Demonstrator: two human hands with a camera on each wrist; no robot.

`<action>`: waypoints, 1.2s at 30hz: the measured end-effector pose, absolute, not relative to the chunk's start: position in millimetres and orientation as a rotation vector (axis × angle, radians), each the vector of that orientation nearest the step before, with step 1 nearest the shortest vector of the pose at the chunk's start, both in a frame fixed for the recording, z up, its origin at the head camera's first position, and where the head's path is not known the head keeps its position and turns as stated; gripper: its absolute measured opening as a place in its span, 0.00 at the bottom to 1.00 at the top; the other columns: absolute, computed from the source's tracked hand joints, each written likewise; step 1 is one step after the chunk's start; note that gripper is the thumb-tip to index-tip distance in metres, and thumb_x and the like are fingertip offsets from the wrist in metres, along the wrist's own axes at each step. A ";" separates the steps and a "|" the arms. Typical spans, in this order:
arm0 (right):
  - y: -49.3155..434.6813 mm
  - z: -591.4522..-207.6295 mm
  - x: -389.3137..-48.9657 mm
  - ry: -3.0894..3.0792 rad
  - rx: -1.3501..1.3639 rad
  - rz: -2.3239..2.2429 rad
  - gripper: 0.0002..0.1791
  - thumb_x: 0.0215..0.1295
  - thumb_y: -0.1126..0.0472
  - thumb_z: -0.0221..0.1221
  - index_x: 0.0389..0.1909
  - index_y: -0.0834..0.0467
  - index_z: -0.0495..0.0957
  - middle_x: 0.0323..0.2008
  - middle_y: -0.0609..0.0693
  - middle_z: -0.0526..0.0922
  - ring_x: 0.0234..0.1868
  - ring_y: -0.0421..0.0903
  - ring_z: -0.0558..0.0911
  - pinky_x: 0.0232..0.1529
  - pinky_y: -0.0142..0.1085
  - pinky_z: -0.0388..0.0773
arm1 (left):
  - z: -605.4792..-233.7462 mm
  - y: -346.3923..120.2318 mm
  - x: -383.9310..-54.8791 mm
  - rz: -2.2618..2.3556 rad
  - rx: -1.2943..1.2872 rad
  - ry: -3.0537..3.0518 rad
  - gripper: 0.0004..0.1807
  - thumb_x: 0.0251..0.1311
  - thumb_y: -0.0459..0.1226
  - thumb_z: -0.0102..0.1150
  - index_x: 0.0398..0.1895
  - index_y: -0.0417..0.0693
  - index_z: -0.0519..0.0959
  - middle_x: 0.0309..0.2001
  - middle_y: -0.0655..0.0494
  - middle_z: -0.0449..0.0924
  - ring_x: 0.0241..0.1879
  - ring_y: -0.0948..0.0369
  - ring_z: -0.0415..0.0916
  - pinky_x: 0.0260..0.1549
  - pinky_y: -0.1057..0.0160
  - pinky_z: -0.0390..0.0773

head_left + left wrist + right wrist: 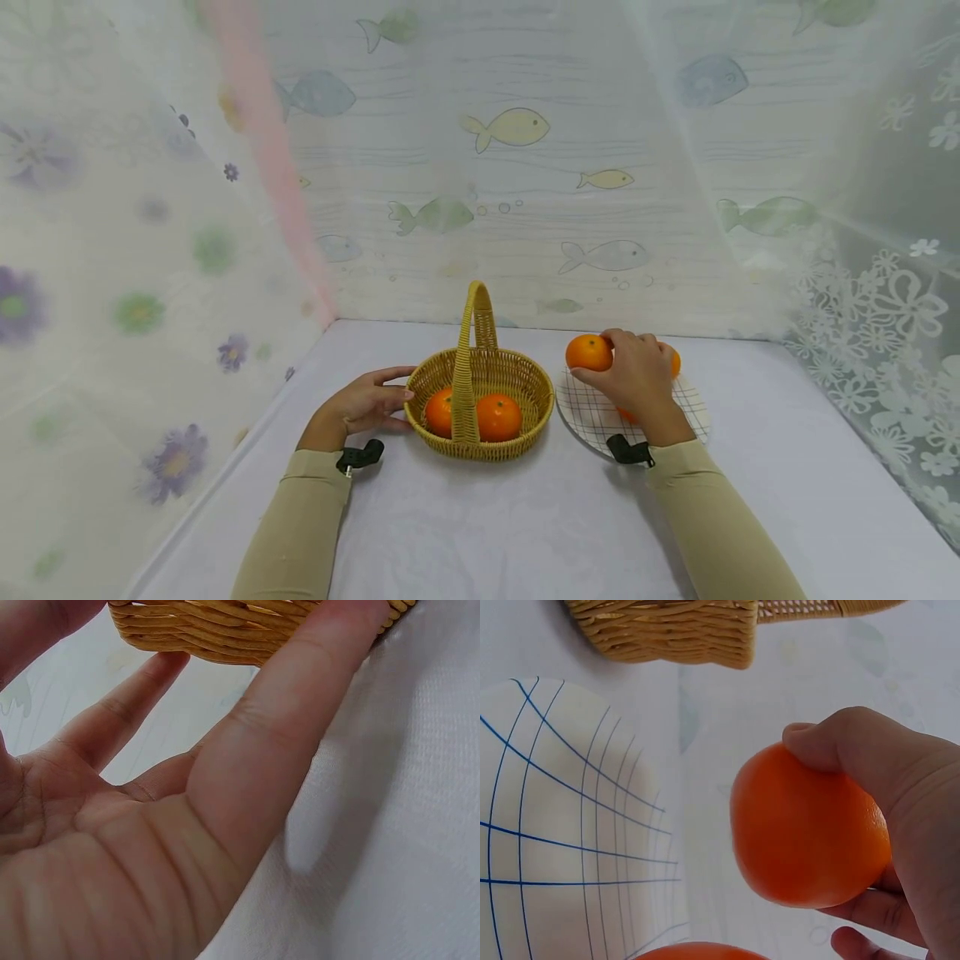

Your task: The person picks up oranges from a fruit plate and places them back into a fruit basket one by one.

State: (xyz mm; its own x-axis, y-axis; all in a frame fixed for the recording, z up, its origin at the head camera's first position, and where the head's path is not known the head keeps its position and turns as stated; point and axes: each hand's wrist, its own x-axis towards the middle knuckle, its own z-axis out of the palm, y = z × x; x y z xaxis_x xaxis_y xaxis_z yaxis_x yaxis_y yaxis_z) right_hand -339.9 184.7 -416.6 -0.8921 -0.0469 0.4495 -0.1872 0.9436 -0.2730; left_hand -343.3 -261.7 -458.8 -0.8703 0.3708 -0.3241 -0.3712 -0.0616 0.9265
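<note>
The left hand point(367, 403) is at the left side of a yellow wicker basket point(517, 451), its extended fingers touching the wall; the left wrist view shows fingers against the woven side point(217, 630). Two mandarin oranges lie inside the basket, one right of the handle point(498, 418) and one partly behind it point(437, 413). Over a round plate point(588, 417) with a grid pattern, the right hand point(640, 375) grips a mandarin orange point(802, 825) between thumb and fingers, raised off the plate. Behind that hand, two more mandarin oranges point(676, 363) on the plate are partly hidden.
A white cloth covers the table point(465, 533). The basket's tall arched handle point(476, 300) stands upright over its middle. Plate and basket are side by side, almost touching. Sheer curtains with fish point(517, 127) and flower prints hang behind and at both sides.
</note>
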 end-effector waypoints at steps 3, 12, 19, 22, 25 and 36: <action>183.5 -415.1 -339.1 -2.653 0.183 0.437 0.44 0.38 0.22 0.61 0.50 0.51 0.74 0.42 0.48 0.82 0.40 0.54 0.70 0.48 0.55 0.57 | -459.1 -261.9 -343.4 1.975 0.003 1.734 0.35 0.56 0.32 0.64 0.68 0.55 0.65 0.62 0.47 0.71 0.56 0.49 0.74 0.45 0.37 0.76; 176.8 -410.3 -336.8 -2.649 0.218 0.490 0.42 0.37 0.23 0.63 0.47 0.50 0.75 0.41 0.47 0.81 0.41 0.54 0.70 0.47 0.54 0.58 | -456.4 -262.7 -342.1 1.967 0.020 1.744 0.35 0.58 0.32 0.63 0.68 0.54 0.63 0.62 0.46 0.71 0.56 0.50 0.73 0.46 0.38 0.76; 172.8 -409.9 -332.6 -2.687 0.247 0.495 0.41 0.36 0.21 0.62 0.43 0.48 0.75 0.36 0.44 0.79 0.41 0.51 0.69 0.46 0.53 0.58 | -455.5 -261.0 -340.0 1.970 0.020 1.731 0.35 0.57 0.32 0.63 0.68 0.54 0.64 0.62 0.47 0.70 0.56 0.50 0.74 0.46 0.38 0.76; 169.3 -408.0 -330.2 -2.682 0.271 0.506 0.40 0.36 0.21 0.62 0.42 0.47 0.75 0.35 0.44 0.79 0.40 0.50 0.69 0.47 0.53 0.59 | -455.6 -260.7 -339.7 1.971 0.023 1.728 0.34 0.58 0.32 0.63 0.68 0.54 0.64 0.61 0.46 0.72 0.56 0.50 0.74 0.46 0.38 0.75; 165.4 -406.5 -329.2 -2.670 0.299 0.505 0.39 0.37 0.23 0.63 0.42 0.47 0.74 0.35 0.43 0.79 0.40 0.50 0.70 0.49 0.55 0.59 | -456.1 -261.0 -340.3 1.972 0.020 1.723 0.33 0.58 0.32 0.62 0.68 0.54 0.65 0.59 0.46 0.74 0.55 0.50 0.74 0.46 0.38 0.75; 151.4 -398.0 -329.1 -2.632 0.375 0.523 0.36 0.37 0.25 0.65 0.43 0.46 0.76 0.34 0.41 0.79 0.38 0.49 0.70 0.50 0.53 0.58 | -457.0 -261.7 -341.4 1.978 0.023 1.707 0.34 0.58 0.32 0.62 0.68 0.54 0.64 0.63 0.47 0.70 0.56 0.49 0.73 0.46 0.37 0.75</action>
